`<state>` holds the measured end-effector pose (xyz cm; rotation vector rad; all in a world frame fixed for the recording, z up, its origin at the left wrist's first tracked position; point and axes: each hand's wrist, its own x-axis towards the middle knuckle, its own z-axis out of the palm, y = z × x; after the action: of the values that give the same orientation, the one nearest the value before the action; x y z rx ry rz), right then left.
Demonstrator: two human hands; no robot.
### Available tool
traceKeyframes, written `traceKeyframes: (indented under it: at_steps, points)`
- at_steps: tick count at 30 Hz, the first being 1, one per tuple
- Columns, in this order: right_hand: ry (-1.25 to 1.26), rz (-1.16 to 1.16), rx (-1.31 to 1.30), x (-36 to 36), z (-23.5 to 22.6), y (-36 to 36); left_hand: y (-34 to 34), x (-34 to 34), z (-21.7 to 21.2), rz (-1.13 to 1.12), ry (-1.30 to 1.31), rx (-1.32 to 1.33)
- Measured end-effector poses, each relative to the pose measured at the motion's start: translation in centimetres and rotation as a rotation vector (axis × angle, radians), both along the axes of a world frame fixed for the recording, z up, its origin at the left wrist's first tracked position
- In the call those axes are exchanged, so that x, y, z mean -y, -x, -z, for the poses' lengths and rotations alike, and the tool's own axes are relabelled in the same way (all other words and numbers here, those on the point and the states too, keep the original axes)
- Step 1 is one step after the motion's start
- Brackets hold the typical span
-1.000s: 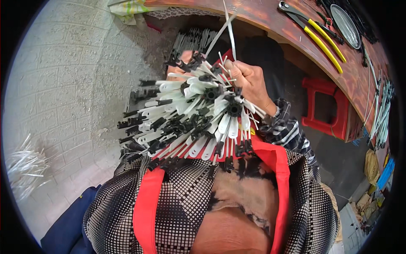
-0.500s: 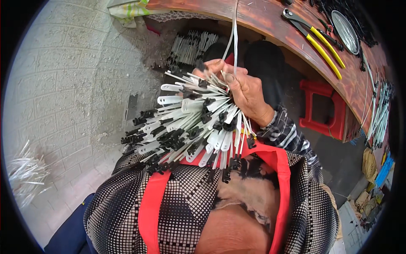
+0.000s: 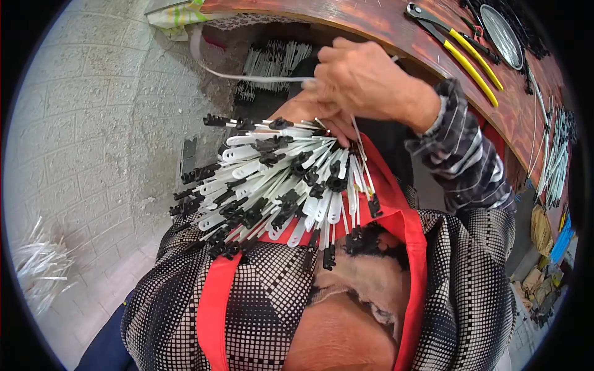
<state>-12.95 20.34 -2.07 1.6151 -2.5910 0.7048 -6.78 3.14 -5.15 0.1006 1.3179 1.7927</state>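
A thick fan-shaped bundle of thin white rods (image 3: 278,179), with black plastic clips and flat white tabs at their ends, spreads across my lap and chest. My left hand (image 3: 312,110) is closed around its gathered far end; several fingers are hidden behind the rods and my other hand. Just above it, my right hand (image 3: 368,80) is in a closed grip on a thin white strip (image 3: 253,78). One length of the strip loops out to the left. Another length runs from beneath my right hand down to the gathered end.
Ahead is a wooden table (image 3: 365,31), holding yellow-handled pliers (image 3: 464,59) and an oval metal-rimmed dish (image 3: 502,37). More white rods (image 3: 269,65) lie under the table. Pale rods (image 3: 557,157) are at the right, and a pile of clear strips (image 3: 42,263) is at the left.
My right hand has risen away from the gathered end, turning back-side up. The strip, which ran upward toward the table, now sweeps left in a loop. My left hand stays at the bundle.
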Motion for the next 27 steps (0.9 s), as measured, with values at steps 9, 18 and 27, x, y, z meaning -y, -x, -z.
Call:
traceKeyframes:
  at_steps: [9,18,27]
  points:
    - [-0.166,0.030,0.413,3.2,-1.3,0.2,0.4,-0.1,3.1,0.028,-0.091,-0.132]
    - [-0.107,0.181,0.339,-2.3,-1.7,-3.2,-0.6,0.4,1.3,-0.019,-0.125,-0.141]
    - [-0.106,0.061,0.291,-7.1,-3.0,-5.4,-1.4,1.3,2.9,-0.258,-0.126,0.037]
